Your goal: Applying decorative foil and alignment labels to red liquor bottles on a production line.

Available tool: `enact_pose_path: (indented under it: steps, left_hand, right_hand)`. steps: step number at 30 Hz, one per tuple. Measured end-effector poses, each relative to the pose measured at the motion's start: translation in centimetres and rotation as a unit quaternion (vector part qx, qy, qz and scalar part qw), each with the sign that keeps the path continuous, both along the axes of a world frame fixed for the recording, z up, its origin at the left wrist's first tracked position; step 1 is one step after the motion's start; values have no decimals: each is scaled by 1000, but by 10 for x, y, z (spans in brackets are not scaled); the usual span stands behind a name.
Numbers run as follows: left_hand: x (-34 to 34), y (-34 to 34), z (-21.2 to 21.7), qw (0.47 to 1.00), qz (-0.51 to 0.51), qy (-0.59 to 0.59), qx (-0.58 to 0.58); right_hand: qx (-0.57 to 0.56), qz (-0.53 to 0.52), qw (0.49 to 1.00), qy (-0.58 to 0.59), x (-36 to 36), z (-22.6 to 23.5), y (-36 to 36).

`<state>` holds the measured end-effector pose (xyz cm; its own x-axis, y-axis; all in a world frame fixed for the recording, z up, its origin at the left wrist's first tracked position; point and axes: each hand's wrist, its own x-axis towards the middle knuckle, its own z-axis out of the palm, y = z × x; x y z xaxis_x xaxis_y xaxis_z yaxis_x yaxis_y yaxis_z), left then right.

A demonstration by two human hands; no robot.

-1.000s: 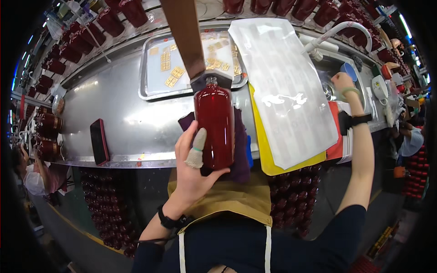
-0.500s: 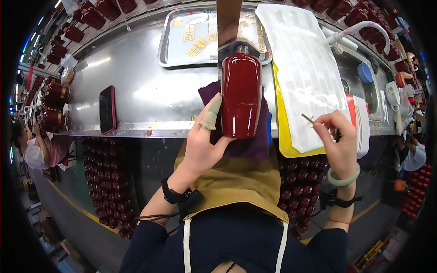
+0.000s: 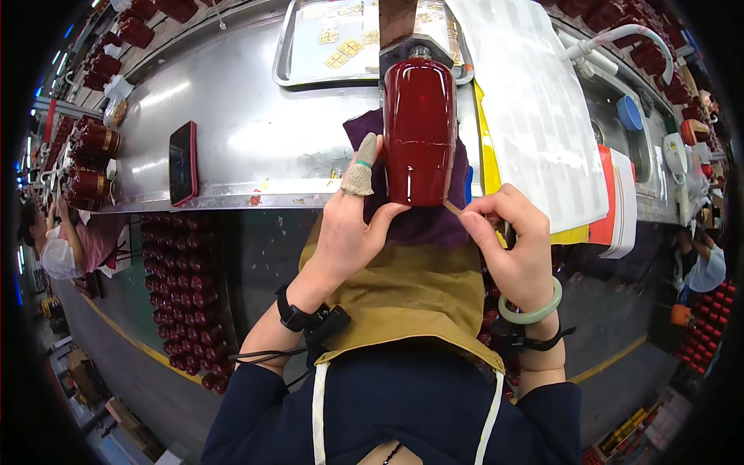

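A glossy dark red bottle lies on its back, neck away from me, in a holder at the counter's front edge. My left hand steadies it, thumb at its base and a cloth-capped finger along its left side. Between the thumb and fingers of my right hand is a thin gold-brown strip. The strip's far tip meets the bottle's lower right corner. A dark purple cloth hangs beneath the bottle.
A metal tray with gold label pieces stands behind on the left. White sheets cover a yellow folder at right, near a sink with a blue cup. A phone lies left. Red bottles are stacked below the counter.
My right hand has moved left, bringing the strip from over the white sheets to the bottle's lower right corner. My left hand stays on the bottle. The whole view has shifted slightly.
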<state>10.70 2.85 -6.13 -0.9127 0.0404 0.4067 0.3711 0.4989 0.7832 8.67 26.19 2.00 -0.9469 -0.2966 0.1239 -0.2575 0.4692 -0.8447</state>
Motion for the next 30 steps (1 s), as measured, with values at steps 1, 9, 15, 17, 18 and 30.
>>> enact_pose_path:
  steps: [1,9,15,17,18,30]
  left_hand:
    - [1,0,-2,999,-9,-22,31]
    - [4,1,6,992,-39,-87,85]
    - [8,21,2,951,-24,-141,272]
    - [8,24,0,948,-15,-135,289]
    - [9,24,2,947,-16,-136,289]
    - [9,27,7,940,-28,-155,302]
  right_hand:
    - [-19,9,1000,1,1,4,-6]
    - [-37,13,998,-39,-5,-19,-24]
    - [-28,2,999,-24,-6,-22,-25]
    - [-27,-7,999,-22,-6,-21,-25]
    - [-26,-14,999,-19,-5,-22,-24]
    - [-57,-59,994,-65,-5,-34,-22]
